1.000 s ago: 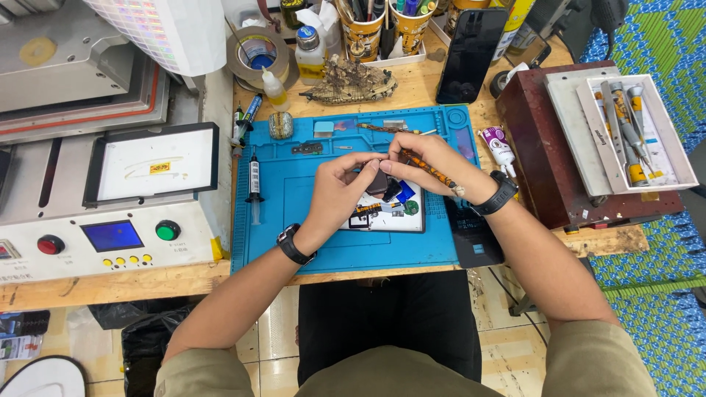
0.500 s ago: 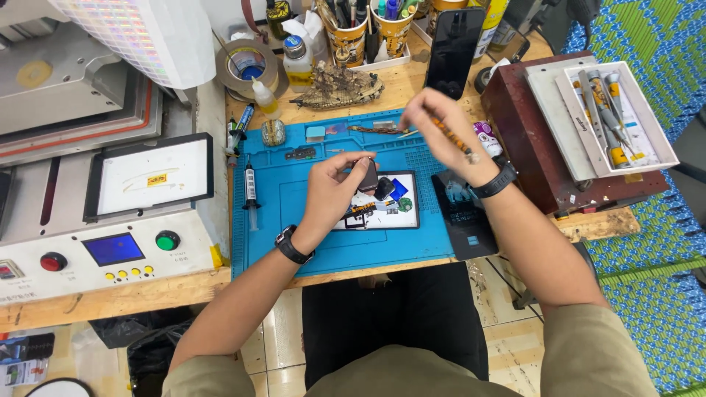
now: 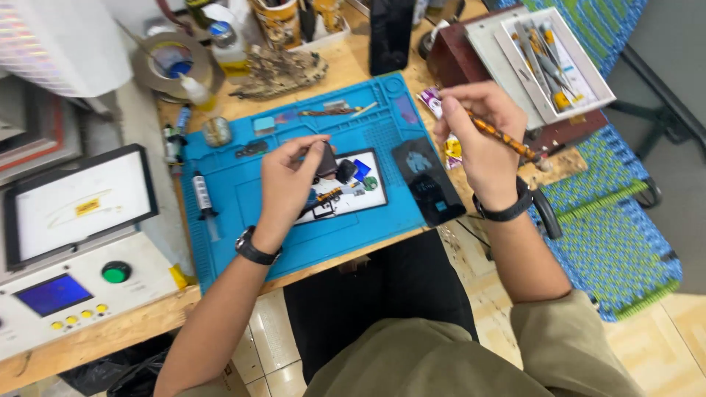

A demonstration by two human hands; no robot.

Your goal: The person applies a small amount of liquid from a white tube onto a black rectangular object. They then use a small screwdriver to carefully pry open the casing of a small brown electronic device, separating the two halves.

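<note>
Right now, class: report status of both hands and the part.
Left hand pinching small dark part. Right hand gripping orange-patterned tool. Nothing between them.

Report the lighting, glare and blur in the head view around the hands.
Head view: even indoor light, soft shadows; pale glare on the dark phone; left hand with its small dark part reads sharp; right hand and striped tool slightly motion-soft; wide-angle bending at edges.

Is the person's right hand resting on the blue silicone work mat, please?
No, the right hand is raised off to the side of the blue silicone work mat, holding a slim orange patterned tool.
</note>
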